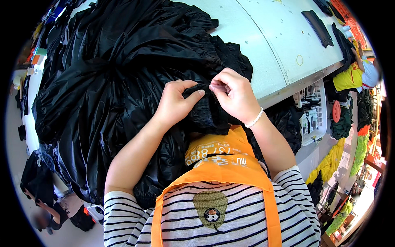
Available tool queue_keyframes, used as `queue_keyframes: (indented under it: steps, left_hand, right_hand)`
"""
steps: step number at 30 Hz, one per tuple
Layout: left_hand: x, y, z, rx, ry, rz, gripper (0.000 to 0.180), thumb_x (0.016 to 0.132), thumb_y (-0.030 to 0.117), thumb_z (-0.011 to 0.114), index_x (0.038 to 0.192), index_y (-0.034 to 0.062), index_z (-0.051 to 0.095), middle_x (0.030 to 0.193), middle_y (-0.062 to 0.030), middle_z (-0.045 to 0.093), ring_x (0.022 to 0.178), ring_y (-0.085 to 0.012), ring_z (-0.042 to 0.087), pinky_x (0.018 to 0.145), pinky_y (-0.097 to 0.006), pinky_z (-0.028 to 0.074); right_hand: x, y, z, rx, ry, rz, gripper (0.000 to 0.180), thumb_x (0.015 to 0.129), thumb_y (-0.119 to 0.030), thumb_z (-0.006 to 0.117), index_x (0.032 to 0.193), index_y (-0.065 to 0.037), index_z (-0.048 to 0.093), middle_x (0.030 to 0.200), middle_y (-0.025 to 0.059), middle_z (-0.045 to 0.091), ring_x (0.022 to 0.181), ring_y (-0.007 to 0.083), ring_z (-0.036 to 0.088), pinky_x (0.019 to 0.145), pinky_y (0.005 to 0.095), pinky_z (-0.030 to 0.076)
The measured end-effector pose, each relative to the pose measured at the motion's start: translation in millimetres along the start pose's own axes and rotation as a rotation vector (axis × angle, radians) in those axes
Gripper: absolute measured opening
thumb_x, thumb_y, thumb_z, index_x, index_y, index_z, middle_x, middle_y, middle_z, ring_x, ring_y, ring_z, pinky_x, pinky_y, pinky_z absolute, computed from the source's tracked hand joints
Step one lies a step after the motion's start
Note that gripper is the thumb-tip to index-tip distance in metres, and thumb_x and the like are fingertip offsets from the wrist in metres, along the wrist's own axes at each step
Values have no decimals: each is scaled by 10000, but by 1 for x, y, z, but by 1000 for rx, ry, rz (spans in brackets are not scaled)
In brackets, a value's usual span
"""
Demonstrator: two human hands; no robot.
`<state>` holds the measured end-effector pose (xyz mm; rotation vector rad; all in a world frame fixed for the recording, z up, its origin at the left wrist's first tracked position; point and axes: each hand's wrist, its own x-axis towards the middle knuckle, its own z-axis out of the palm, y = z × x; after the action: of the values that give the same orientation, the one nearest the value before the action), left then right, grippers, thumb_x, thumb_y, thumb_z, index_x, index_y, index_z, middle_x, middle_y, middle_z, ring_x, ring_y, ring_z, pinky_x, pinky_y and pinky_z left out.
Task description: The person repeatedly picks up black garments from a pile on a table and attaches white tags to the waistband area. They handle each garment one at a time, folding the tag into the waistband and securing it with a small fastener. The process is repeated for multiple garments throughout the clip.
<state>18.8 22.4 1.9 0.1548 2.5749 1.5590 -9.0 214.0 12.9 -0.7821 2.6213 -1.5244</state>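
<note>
- At the far left, a co-worker [38, 175] in dark clothing, both forearms reaching forward, well apart from the table
- Near the co-worker, a white and red iron [95, 212], small and partly cut off by the striped sleeve
- Across the left and middle, a big heap of black garments [103, 86], shiny and gathered into deep folds, lying on the table and spilling over its near side toward the person
- At the heap's near right part, the left hand [175, 103], thumb and forefinger pointing right with a gap between their tips and dark cloth in that gap; I cannot tell whether it is gripped
- Between and just below the two hands, the black garment [201, 113] being handled, its upper edge at the fingertips and its lower part hanging by the apron
- Below it, an orange apron [222, 175] over a striped top [173, 216]
- Just beside the left, the right hand [238, 92], thumb and fingers drawn together, pinching a bit of that garment's upper edge; a pale beaded bracelet [255, 118] circles the wrist
- Farther right, the white table [263, 47], with a folded dark cloth [317, 28] near its far end
- Below the table edge, a white basket [323, 123] holding packets
- At the far right, a co-worker in yellow [349, 78] beside the table
</note>
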Motion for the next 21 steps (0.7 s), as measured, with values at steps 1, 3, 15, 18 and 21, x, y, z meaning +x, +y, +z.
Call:
queue_keyframes:
  steps: [1, 3, 15, 18, 21]
  left_hand:
    - [1, 1, -2, 23, -26, 8, 250, 766, 121, 721, 937, -50, 657, 839, -118, 670, 794, -172, 621, 743, -279, 469]
    - [1, 1, -2, 117, -51, 32, 263, 758, 133, 726, 936, -48, 658, 830, -127, 663, 797, -200, 623, 748, -292, 467]
    - [0, 1, 1, 146, -5, 18, 273, 761, 170, 724, 923, -42, 663, 844, -152, 655, 816, -251, 621, 766, -314, 458]
    - [0, 0, 2, 185, -34, 12, 254, 765, 159, 718, 919, -36, 666, 830, -143, 658, 789, -239, 623, 743, -302, 464]
    - [2, 4, 0, 87, -56, -35, 243, 770, 146, 713, 920, -38, 664, 829, -129, 668, 787, -201, 625, 737, -283, 465]
  right_hand:
    - [2, -3, 0, -43, -6, -30, 120, 764, 72, 625, 827, -3, 557, 769, 74, 530, 630, 147, 565, 553, 239, 452]
    - [7, -5, 0, -166, 57, -79, 113, 770, 70, 611, 815, -7, 542, 768, 78, 527, 627, 171, 567, 548, 255, 456]
    - [2, 5, -4, 89, -72, 52, 102, 780, -6, 673, 759, -10, 573, 727, 53, 557, 609, 128, 541, 564, 230, 436]
    - [1, 0, 2, -211, -47, -127, 101, 758, 16, 629, 782, -31, 543, 764, 87, 537, 636, 237, 581, 570, 296, 468]
    - [1, 2, 5, -347, -97, -137, 103, 787, -33, 581, 845, -69, 503, 835, 88, 532, 671, 290, 589, 593, 360, 482]
